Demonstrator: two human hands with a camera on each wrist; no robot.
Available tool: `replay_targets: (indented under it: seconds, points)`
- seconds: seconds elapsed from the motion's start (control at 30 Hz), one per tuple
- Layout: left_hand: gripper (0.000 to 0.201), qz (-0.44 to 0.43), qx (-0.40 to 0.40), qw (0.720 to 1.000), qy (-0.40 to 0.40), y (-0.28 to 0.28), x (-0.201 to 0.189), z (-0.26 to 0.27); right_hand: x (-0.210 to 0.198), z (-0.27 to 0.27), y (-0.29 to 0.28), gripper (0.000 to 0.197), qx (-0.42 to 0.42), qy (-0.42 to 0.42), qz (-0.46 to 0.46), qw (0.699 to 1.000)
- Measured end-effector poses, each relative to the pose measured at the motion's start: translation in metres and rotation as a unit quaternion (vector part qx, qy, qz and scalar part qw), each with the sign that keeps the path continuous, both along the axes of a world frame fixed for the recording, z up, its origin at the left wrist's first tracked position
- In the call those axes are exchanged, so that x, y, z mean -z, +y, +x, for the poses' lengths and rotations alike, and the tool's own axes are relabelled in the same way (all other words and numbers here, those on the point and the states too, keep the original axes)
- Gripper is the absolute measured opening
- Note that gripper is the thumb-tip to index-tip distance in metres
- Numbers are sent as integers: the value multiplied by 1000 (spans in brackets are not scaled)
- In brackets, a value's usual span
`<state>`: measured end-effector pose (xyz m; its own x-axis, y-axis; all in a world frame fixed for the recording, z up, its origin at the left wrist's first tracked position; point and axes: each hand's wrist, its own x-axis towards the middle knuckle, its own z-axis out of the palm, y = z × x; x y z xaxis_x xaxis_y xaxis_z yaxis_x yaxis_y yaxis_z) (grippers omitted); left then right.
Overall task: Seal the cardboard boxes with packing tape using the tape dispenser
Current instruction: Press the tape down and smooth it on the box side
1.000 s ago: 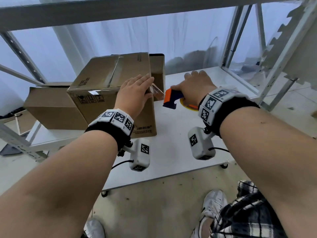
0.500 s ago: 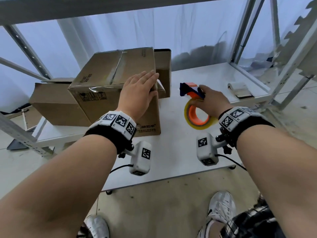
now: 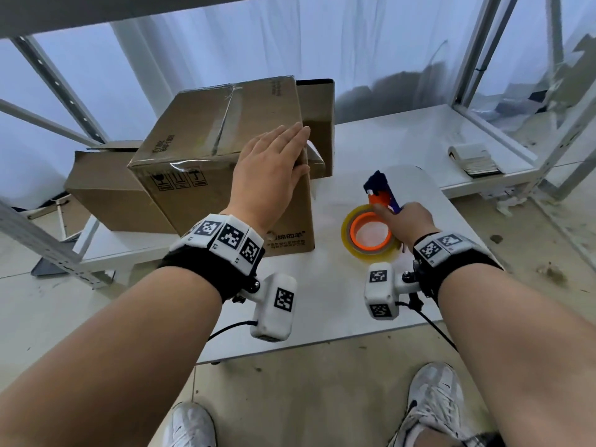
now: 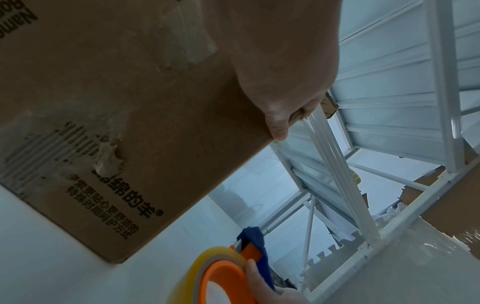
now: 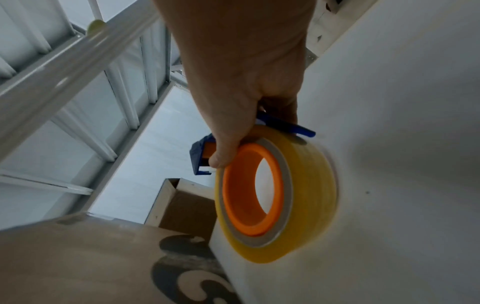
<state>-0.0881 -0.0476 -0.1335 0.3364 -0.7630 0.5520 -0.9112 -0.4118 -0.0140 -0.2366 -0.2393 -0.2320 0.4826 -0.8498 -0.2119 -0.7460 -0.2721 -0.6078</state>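
Observation:
A taped cardboard box (image 3: 200, 156) stands tilted on the white table (image 3: 338, 317), its printed side (image 4: 130, 144) facing me. My left hand (image 3: 274, 169) lies flat over its near right top edge, fingers straight, thumb (image 4: 279, 131) over the corner. My right hand (image 3: 406, 221) grips the blue and orange tape dispenser (image 3: 379, 191) with its yellowish tape roll (image 3: 371, 235) above the table, right of the box. In the right wrist view the fingers wrap the blue handle (image 5: 283, 125) and the roll (image 5: 278, 191) hangs below the hand.
A second open box (image 3: 317, 124) stands behind the taped one, and another brown box (image 3: 106, 195) lies on a lower shelf at left. A small stack of papers (image 3: 475, 159) sits on the right shelf. White metal rack posts (image 3: 567, 140) frame the table.
My right hand has lifted the tape dispenser and drawn it nearer and to the right, turning the roll to face up. The left hand has stayed on the box.

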Motion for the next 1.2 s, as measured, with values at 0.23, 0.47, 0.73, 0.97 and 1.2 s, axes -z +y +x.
replay_targets:
  seconds: [0.23, 0.47, 0.73, 0.97, 1.2]
  points:
    - [50, 5, -5, 1000, -1, -1, -3, -5, -30, 10, 15, 72, -106, -102, -101, 984]
    - [54, 44, -13, 998, 35, -6, -17, -9, -117, 32, 53, 86, -292, -190, -57, 936]
    - [61, 140, 19, 990, 0, 12, -38, 6, -113, 41, 72, 73, -204, -132, -64, 968]
    - [69, 105, -26, 994, 11, 24, -15, 2, -103, 53, 78, 19, -178, -125, -160, 963]
    - [69, 109, -30, 994, -8, 22, -16, 5, -106, 37, 65, 17, -115, -63, -299, 945]
